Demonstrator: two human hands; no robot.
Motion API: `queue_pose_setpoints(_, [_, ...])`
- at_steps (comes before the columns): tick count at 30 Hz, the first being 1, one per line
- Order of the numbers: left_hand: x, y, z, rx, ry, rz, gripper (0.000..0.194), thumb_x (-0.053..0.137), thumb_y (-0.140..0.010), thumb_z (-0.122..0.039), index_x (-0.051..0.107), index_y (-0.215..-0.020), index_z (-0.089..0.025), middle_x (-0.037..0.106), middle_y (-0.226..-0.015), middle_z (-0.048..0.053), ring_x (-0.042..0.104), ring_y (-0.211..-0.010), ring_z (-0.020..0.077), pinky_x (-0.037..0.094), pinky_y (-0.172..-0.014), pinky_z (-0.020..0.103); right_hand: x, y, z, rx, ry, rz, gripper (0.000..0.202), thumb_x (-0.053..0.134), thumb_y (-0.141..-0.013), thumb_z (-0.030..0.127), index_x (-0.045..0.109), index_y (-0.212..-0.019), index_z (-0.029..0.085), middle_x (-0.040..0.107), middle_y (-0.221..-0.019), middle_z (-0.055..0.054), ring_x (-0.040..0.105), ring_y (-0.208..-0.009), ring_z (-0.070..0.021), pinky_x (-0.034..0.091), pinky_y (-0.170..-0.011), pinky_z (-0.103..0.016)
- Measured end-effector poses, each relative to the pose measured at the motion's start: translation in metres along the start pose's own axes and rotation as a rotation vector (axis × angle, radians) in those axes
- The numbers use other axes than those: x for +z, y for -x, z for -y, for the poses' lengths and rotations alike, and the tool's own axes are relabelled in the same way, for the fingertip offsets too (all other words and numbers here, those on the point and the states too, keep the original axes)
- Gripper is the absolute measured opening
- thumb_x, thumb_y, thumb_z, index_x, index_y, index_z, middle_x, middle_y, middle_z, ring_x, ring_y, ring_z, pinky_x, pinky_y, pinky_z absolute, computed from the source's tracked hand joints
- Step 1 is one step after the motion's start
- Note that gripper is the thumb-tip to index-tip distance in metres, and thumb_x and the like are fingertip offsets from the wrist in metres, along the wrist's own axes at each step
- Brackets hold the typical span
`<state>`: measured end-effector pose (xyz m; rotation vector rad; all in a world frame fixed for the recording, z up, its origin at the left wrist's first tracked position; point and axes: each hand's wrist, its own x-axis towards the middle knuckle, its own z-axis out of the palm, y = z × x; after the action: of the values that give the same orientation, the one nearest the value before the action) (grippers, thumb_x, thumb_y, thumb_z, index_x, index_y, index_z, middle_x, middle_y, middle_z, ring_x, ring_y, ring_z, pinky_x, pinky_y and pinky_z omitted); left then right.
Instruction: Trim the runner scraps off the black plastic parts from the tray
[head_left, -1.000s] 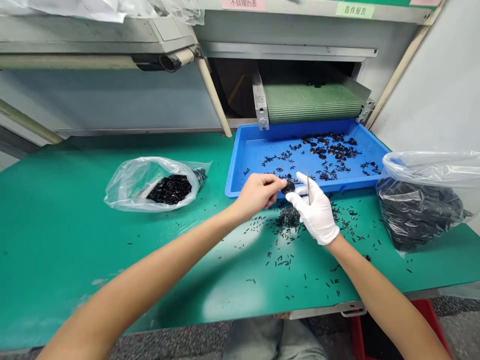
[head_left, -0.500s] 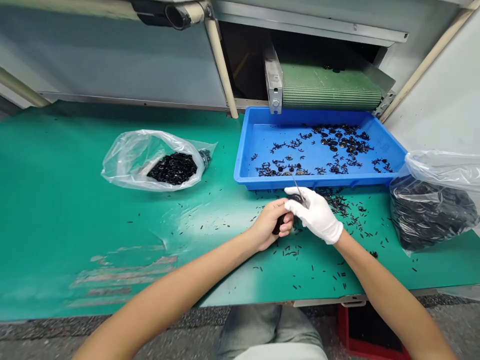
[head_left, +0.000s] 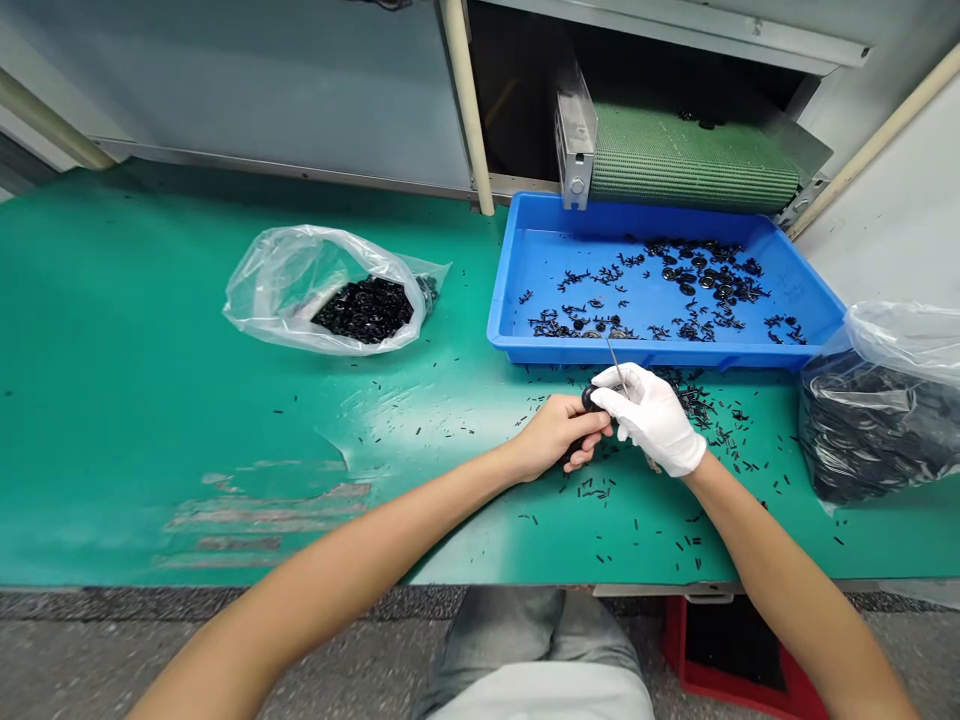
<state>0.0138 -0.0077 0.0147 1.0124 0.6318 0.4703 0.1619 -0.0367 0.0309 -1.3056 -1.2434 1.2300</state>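
Note:
My bare left hand [head_left: 564,436] is closed round black round parts, partly hidden by its fingers. One black round part [head_left: 590,398] shows at its fingertips, touching the gloved fingers. My right hand [head_left: 654,418], in a white glove, grips a thin metal tool [head_left: 616,368] whose tip points up and away. Both hands meet just in front of the blue tray [head_left: 600,351], which holds small black pieces and black discs. Many short black bits [head_left: 701,405] lie scattered on the green table [head_left: 262,420] around the hands.
An open clear bag of black parts [head_left: 367,308] lies left of the tray. At the right stands a full clear bag [head_left: 874,425]. A green conveyor belt [head_left: 690,160] ends above the tray's back edge. Below the table is a red bin [head_left: 675,645].
The view has shifted, so the table and tray appear slightly higher and further right. A black round part now shows between both hands' fingertips; the right hand has turned slightly.

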Motion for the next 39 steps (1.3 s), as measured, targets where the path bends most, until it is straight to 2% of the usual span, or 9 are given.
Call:
queue_pose_setpoints(3, [0.000,-0.001,0.001,-0.021,-0.056,0.048,0.026,0.071,-0.070,-0.034,0.058,-0.071,-0.011,0.047,-0.048,-0.006,0.041,-0.032,0.0051,0.030,-0.031,0.018,-0.002,-0.001,-0.002,0.019,0.056,0.036,0.026,0.062,-0.076,0.038,0.058,-0.091,0.017,0.059,-0.073,0.003,0.044,-0.038,-0.0039,0.036,-0.032,-0.018])
queue_pose_setpoints(8, [-0.002,-0.002,-0.004,-0.035,0.093,0.024,0.038,0.077,-0.065,-0.042,0.052,-0.075,-0.015,0.047,-0.051,-0.008,0.038,-0.032,0.0032,0.020,-0.029,0.016,-0.003,-0.001,-0.003,-0.065,0.217,-0.114,0.024,0.057,-0.081,0.041,0.058,-0.089,0.018,0.060,-0.072,0.002,0.045,-0.040,-0.0052,0.039,-0.033,-0.019])
queue_pose_setpoints(14, [-0.009,0.000,-0.004,0.039,-0.016,0.049,0.041,0.071,-0.071,-0.051,0.052,-0.072,-0.015,0.042,-0.047,-0.008,0.038,-0.034,0.0046,0.024,-0.033,0.017,-0.002,0.003,-0.001,-0.043,0.211,-0.020,0.024,0.058,-0.080,0.043,0.060,-0.084,0.019,0.061,-0.071,0.000,0.046,-0.042,-0.0080,0.038,-0.033,-0.021])
queue_pose_setpoints(17, [-0.010,0.001,0.001,0.142,-0.178,-0.003,0.043,0.063,-0.078,-0.055,0.051,-0.068,-0.015,0.047,-0.048,-0.005,0.040,-0.036,0.0049,0.028,-0.037,0.018,-0.003,0.002,0.000,-0.144,0.428,-0.012,0.021,0.054,-0.083,0.040,0.060,-0.079,0.020,0.060,-0.068,-0.002,0.051,-0.052,-0.0124,0.045,-0.046,-0.025])
queue_pose_setpoints(21, [-0.001,0.001,0.009,0.178,-0.165,-0.124,0.047,0.054,-0.081,-0.059,0.047,-0.064,-0.017,0.048,-0.049,-0.004,0.041,-0.037,0.0058,0.030,-0.036,0.019,0.002,0.000,-0.004,-0.321,0.707,-0.145,0.024,0.044,-0.085,0.034,0.054,-0.067,0.021,0.060,-0.068,-0.007,0.057,-0.068,-0.0186,0.048,-0.069,-0.031])
queue_pose_setpoints(25, [0.011,-0.002,0.012,0.184,-0.043,-0.145,0.046,0.057,-0.079,-0.060,0.051,-0.069,-0.016,0.048,-0.050,-0.004,0.042,-0.037,0.0064,0.029,-0.034,0.018,0.002,-0.003,-0.007,-0.115,0.468,-0.242,0.033,0.043,-0.089,0.044,0.051,-0.067,0.022,0.051,-0.054,0.000,0.051,-0.046,-0.0135,0.043,-0.049,-0.026])
queue_pose_setpoints(29, [0.011,-0.003,0.008,0.123,0.115,-0.082,0.041,0.062,-0.077,-0.055,0.055,-0.076,-0.015,0.046,-0.048,-0.006,0.040,-0.033,0.0059,0.026,-0.031,0.017,-0.010,-0.006,-0.004,0.036,0.229,-0.235,0.040,0.045,-0.088,0.054,0.049,-0.065,0.021,0.040,-0.046,0.006,0.037,-0.031,-0.0086,0.030,-0.035,-0.024])
queue_pose_setpoints(35, [-0.007,0.001,-0.008,0.088,0.269,-0.148,0.021,0.064,-0.066,-0.031,0.052,-0.075,-0.016,0.054,-0.057,-0.004,0.028,-0.030,0.0006,0.015,-0.029,0.015,-0.024,-0.013,-0.002,-0.062,0.573,0.005,0.005,0.061,-0.078,0.025,0.062,-0.079,0.020,0.065,-0.072,0.000,0.058,-0.061,-0.0141,0.045,-0.062,-0.026])
queue_pose_setpoints(39, [-0.005,0.003,-0.029,0.160,0.301,-0.252,0.014,0.059,-0.067,-0.022,0.056,-0.079,-0.017,0.053,-0.063,-0.005,0.019,-0.031,-0.0014,0.010,-0.029,0.016,-0.025,-0.017,-0.002,-0.111,0.753,-0.053,0.013,0.057,-0.083,0.029,0.066,-0.079,0.019,0.069,-0.078,-0.005,0.061,-0.074,-0.0180,0.043,-0.070,-0.028])
